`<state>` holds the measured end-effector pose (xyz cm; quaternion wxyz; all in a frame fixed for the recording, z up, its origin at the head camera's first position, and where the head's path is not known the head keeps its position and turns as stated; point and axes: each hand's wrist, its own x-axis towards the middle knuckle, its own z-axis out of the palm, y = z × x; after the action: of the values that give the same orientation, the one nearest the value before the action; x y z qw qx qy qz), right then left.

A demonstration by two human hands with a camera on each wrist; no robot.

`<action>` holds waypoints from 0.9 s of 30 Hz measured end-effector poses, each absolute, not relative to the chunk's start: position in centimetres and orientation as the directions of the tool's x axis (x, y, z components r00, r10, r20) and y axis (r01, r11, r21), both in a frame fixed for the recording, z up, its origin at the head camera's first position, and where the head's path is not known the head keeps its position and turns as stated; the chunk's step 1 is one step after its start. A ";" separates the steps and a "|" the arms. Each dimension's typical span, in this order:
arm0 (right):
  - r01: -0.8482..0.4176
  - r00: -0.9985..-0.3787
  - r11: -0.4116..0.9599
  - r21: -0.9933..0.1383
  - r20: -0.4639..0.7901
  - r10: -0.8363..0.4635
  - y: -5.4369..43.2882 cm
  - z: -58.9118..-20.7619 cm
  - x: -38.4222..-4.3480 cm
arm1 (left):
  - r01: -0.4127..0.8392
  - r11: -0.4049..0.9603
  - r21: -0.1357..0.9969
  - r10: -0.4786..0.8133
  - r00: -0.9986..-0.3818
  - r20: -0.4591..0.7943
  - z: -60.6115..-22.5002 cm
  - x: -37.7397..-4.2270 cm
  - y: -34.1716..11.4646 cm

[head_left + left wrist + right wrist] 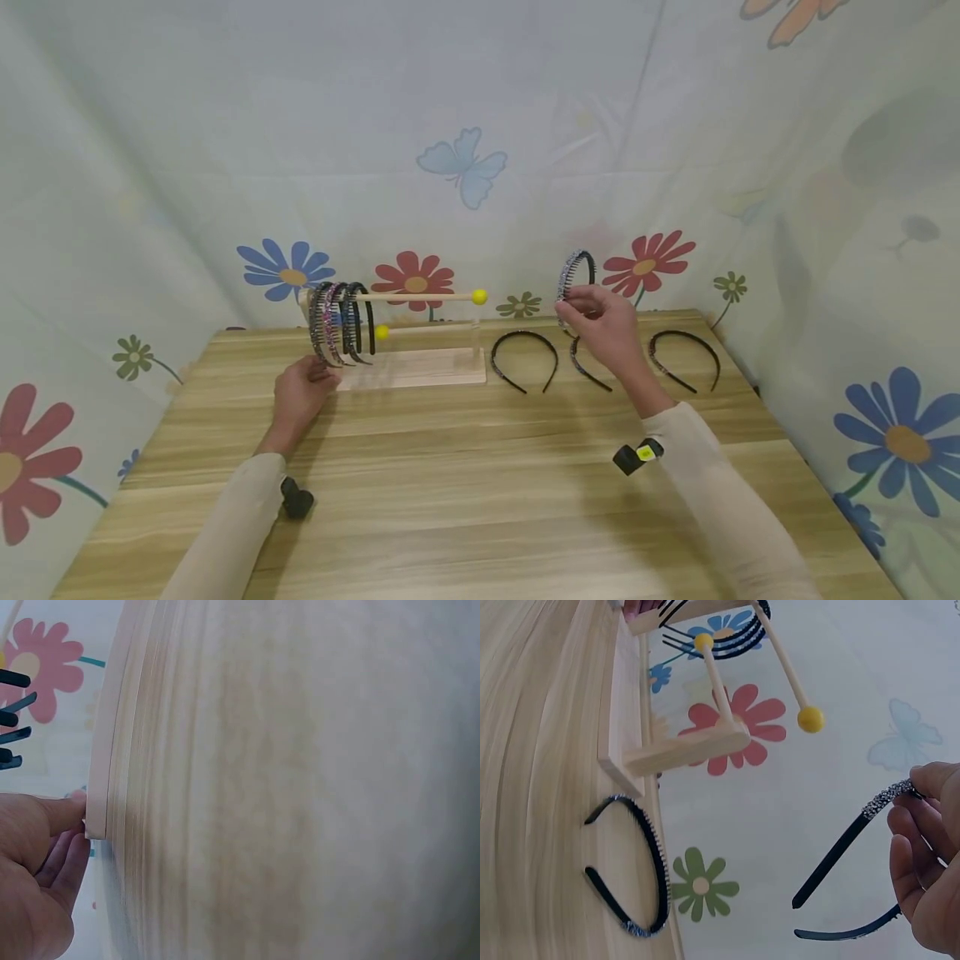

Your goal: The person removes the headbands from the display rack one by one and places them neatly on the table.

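Note:
My right hand (603, 325) pinches a black toothed headband (567, 277) with a silvery glitter covering, holding it raised above the table's right half. In the right wrist view, the held headband's (885, 799) two ends point away from the fingers. At the left, my left hand (300, 390) grips the end of a wooden rack's base (420, 377), thumb and fingers at its corner in the left wrist view. Several glittery headbands (327, 321) hang on the rack's upper rod (420, 297), bunched at its left end, just above the left hand.
Yellow balls cap the upper rod (479, 297) and lower rod (382, 332). Right of the rack lie a black headband (525, 333), a second headband (590, 372) partly hidden by my right hand, and a third headband (686, 335). A flowered curtain (465, 242) stands behind the wooden table (465, 483).

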<state>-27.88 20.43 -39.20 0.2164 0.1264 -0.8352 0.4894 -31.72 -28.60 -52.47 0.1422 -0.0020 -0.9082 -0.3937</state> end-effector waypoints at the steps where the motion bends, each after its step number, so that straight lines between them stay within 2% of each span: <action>1: -0.415 -0.877 0.498 -0.761 0.481 0.005 20.7 -39.3 -27.8 | 0.116 0.689 0.715 -0.109 -0.959 0.260 -52.5 -31.7 -28.6; 27: -0.227 -0.899 0.656 -0.720 0.413 0.143 28.5 -42.9 -25.2 | 0.114 0.693 0.712 -0.108 -0.960 0.259 -52.6 -31.7 -28.6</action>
<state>-25.24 28.49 -42.94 0.2233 0.0236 -0.8820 0.4143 -31.74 -28.61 -52.56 0.1419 -0.0017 -0.9090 -0.3919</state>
